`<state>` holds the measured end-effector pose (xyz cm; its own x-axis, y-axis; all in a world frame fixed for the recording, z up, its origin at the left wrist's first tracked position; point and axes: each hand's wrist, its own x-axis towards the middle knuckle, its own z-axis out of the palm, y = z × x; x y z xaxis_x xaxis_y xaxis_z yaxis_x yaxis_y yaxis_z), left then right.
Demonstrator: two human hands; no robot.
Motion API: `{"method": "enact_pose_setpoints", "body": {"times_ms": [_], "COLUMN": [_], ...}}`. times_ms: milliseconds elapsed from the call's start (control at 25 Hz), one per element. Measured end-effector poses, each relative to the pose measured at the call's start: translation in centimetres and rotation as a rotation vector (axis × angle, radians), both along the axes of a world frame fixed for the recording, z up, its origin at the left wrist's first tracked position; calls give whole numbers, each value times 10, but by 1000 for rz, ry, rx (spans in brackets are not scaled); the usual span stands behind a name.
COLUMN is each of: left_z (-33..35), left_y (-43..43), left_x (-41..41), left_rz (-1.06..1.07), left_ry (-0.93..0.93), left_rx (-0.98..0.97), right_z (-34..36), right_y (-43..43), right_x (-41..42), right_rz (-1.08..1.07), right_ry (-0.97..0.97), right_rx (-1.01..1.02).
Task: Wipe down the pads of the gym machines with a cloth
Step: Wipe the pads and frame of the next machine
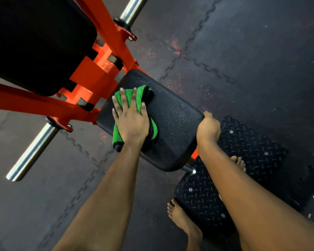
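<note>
Nearest the viewer, a bare foot [178, 212] is set on the rubber floor tiles [243, 51] at the left edge of a black diamond-plate footplate [252, 151], and both forearms are extended over this area toward the machine. Just beyond the footplate, the right grip [208, 126] is closed over the right edge of the black seat pad [174, 115], with the thumb on top and the fingers curled out of sight below, so the pad appears to be steadied. Left of it, the left grip [130, 118] is laid flat with fingers straight and spread, and the folded green cloth [124, 96] is pressed onto the left part of the seat pad. The cloth lies directly under palm and fingers; one green end shows past the fingertips on the far side and the other beside the wrist on the near side. It is parted from the right grip by a bare stretch of pad. Fine droplets [181, 115] can be made out on that stretch, so the wiping of this pad is judged to be under way and not finished. The next move calls for flat pressure to be kept and the cloth to be drawn rightward over the beaded area, and the right grip would have to be lifted for that edge to be reached. Farther off, the orange frame [91, 73] and the large black back pad [34, 42] are seen, the latter presumably to be wiped afterwards, with chrome bars [31, 151] projecting to either side.
</note>
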<state>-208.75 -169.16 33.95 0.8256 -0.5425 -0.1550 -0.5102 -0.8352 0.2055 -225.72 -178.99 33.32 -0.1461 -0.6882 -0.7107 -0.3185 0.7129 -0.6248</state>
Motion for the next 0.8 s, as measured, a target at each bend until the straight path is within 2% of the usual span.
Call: {"method": "enact_pose_setpoints", "body": {"times_ms": [120,240,400,800], "left_z": [3,5,11,-2], "left_y": [-10,21,51,19], "left_x": [15,-40,-100,-19], "left_rz": [57,110,176,6], "left_ry": [30,4,114,13], "left_rx": [7,-1,-34,28], "right_z": [2,4,8,11], "right_y": [-8,-7,-2,-2], "right_x": [2,14,19,18], "right_rz": [66,33,29,87], "right_ry": [18,115,198,297], "right_rx": [-34,-74,-134,-152]}}
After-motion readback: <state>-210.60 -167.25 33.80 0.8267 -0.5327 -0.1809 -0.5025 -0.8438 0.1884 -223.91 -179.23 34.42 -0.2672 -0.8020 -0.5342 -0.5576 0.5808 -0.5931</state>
